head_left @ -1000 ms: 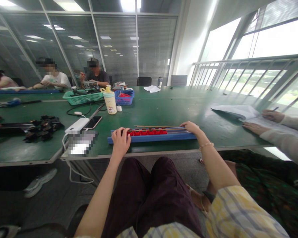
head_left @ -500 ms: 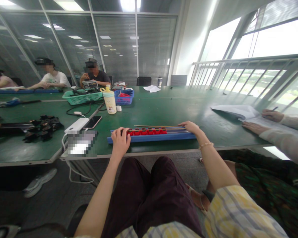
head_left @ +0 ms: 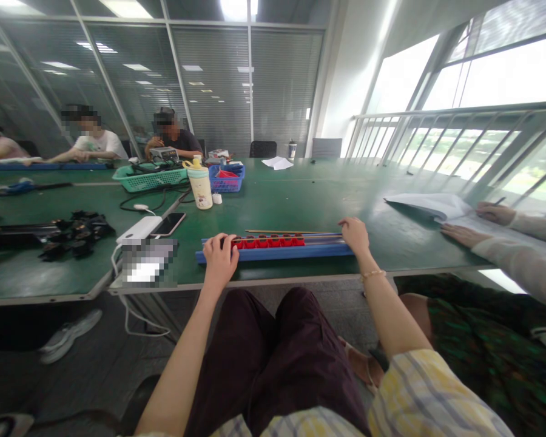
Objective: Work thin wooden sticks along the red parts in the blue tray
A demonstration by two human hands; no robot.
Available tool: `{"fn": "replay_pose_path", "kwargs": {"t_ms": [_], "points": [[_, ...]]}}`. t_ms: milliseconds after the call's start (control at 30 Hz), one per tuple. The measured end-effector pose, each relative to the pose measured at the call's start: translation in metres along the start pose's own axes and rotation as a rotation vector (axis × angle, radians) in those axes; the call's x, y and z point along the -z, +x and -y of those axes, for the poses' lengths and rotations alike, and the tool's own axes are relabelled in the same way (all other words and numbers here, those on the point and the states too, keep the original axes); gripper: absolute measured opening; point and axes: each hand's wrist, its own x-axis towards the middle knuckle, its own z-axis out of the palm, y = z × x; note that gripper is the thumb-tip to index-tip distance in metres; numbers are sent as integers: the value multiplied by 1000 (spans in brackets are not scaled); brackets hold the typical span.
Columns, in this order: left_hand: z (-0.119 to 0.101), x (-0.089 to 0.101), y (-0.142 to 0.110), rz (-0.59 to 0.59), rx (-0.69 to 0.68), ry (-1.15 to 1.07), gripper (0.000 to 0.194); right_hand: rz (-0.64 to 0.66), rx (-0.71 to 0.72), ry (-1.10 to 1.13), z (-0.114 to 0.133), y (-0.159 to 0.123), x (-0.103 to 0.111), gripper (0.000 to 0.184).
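Observation:
A long blue rail [head_left: 277, 254] lies along the near edge of the green table, with a row of red pieces [head_left: 273, 241] set in its left and middle part. My left hand [head_left: 221, 260] curls its fingers over the rail's left end and the leftmost pieces. At the right end, my right hand [head_left: 356, 235] has its fingers bent together and hides that end; what lies in them is hidden. A thin stick runs along the top of the red pieces between the hands. Another thin stick [head_left: 282, 231] lies on the table just behind the rail.
To the left are a phone [head_left: 169, 224], a white power strip [head_left: 141, 229] and black parts [head_left: 79, 233]. Farther back stand a cup [head_left: 201, 189], a green basket [head_left: 150, 178] and a blue basket [head_left: 227, 182]. At right, another person's hands rest on papers [head_left: 455, 206].
My right hand has shifted a little to the right along the rail, and its fingers are more bent. My left hand stays at the left end.

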Motion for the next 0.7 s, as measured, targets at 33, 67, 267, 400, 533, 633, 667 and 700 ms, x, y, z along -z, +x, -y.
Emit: {"fn": "replay_pose_path", "kwargs": {"t_ms": [33, 67, 267, 400, 533, 633, 667, 700], "points": [[0, 0, 0, 0, 1, 0, 37, -59, -30, 21, 2, -4, 1, 39], [0, 1, 0, 1, 2, 2, 37, -115, -57, 42, 4, -8, 2, 38], [0, 2, -1, -1, 3, 2, 36, -388, -119, 202, 11, -32, 0, 37], [-1, 0, -1, 1, 1, -6, 37, -478, -102, 280, 10, -42, -3, 34], [-1, 0, 1, -11, 12, -26, 35, -555, -53, 287, 15, -48, -5, 34], [-2, 0, 2, -30, 14, -51, 32, -547, -24, 229, 22, -52, -6, 35], [-2, 0, 2, -37, 14, -56, 31, -535, -4, 209, 24, -53, -7, 35], [-2, 0, 2, -44, 14, -58, 30, -523, 20, 193, 25, -54, -7, 35]]}}
